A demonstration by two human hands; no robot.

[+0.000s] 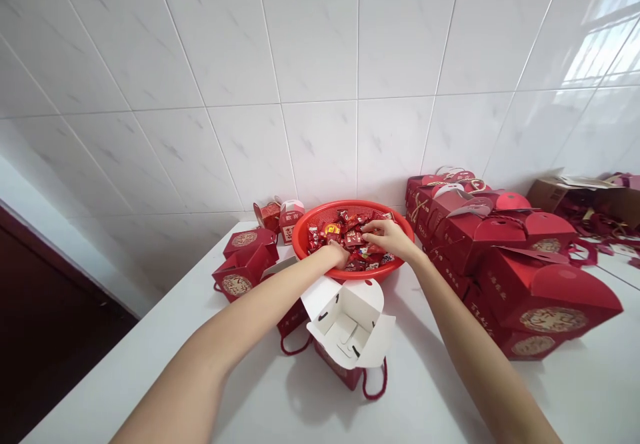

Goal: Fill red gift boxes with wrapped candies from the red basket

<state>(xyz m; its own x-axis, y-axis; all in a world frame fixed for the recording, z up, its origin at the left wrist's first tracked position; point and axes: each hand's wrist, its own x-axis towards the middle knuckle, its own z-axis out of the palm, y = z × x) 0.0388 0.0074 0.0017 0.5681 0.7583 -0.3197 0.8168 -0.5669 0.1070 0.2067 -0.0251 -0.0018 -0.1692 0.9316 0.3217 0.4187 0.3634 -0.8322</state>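
Observation:
A red plastic basket (300, 239) holds several candies (354, 239) in shiny, mostly red wrappers. My left hand (339, 255) reaches over its near rim into the candies; the fingers are hidden. On the basket's right side, my right hand (384, 236) has its fingers and thumb bent together at a red-wrapped candy. Just in front of the basket stands an open gift box (350, 327), white inside and red outside, flaps spread and nothing visible inside. Its dark red cord handles hang onto the table. Another red box (292, 319) is partly hidden behind my left forearm.
Red gift boxes (537, 297) are stacked on the right. More red boxes (243, 271) stand at the left edge of the white table (260, 391). A cardboard box (555, 197) with red cords sits far right. A tiled wall (320, 151) closes off the back.

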